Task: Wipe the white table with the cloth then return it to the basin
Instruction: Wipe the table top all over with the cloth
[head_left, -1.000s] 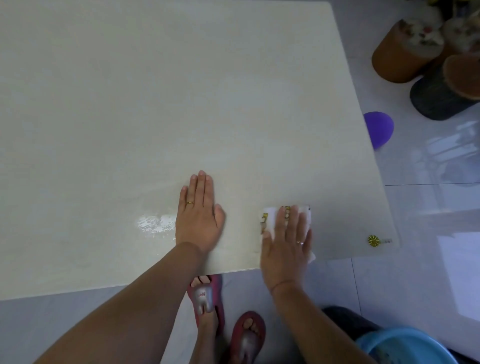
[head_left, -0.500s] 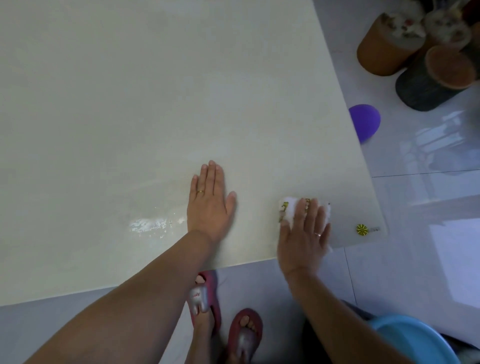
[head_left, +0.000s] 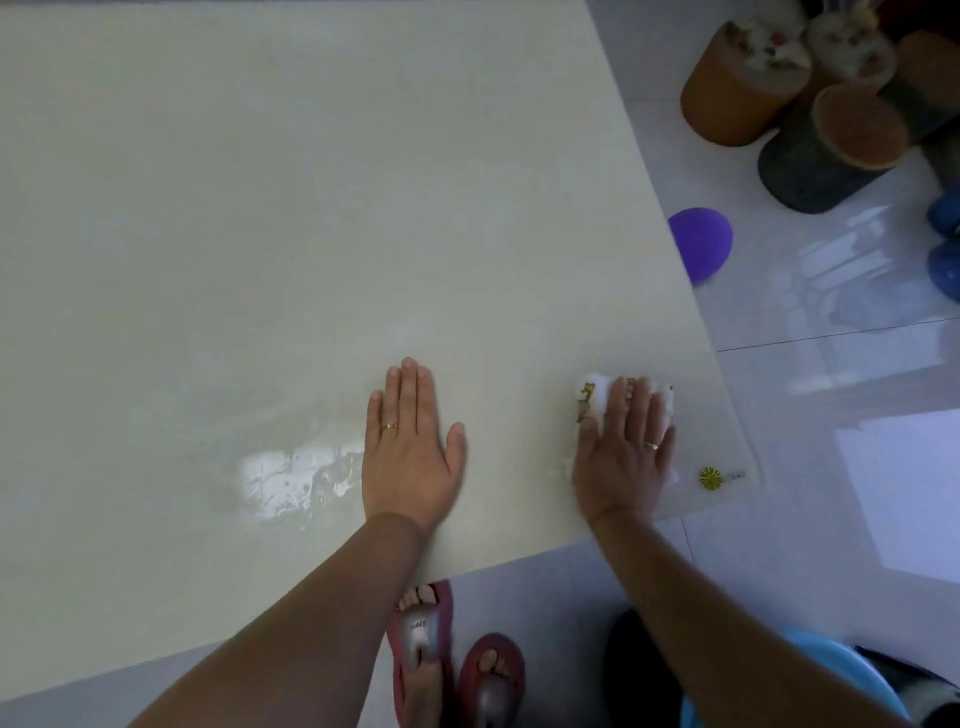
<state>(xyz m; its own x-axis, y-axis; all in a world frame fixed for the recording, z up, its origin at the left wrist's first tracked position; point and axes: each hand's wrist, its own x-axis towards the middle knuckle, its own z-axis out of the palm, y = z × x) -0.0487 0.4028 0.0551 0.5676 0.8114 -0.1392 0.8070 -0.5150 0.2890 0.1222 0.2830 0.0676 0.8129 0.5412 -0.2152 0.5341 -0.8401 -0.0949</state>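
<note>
From the head view, looking down over the person's arms, the white desk (head_left: 291, 218) fills most of the scene. The right hand (head_left: 623, 447) lies flat, fingers spread, pressing down on the white cloth (head_left: 597, 397) near the desk's near right corner; the cloth shows beyond the fingertips and bears small yellow marks along its left edge. Just right of that hand a small yellow flower-shaped sticker (head_left: 710, 478) sits on the desk by the corner. The left hand (head_left: 410, 452) rests palm down on the bare desk, fingers together and straight, holding nothing, well apart from the cloth. Beside it, to the left, a wet patch (head_left: 291, 480) glints. The blue basin (head_left: 810, 680) stands on the floor at the bottom right, partly hidden behind the right forearm. Below the desk edge, two feet in red sandals (head_left: 452, 660) show. A purple ball (head_left: 701, 249) lies on the floor past the desk's right edge, with round stools (head_left: 821, 135) beyond.
</note>
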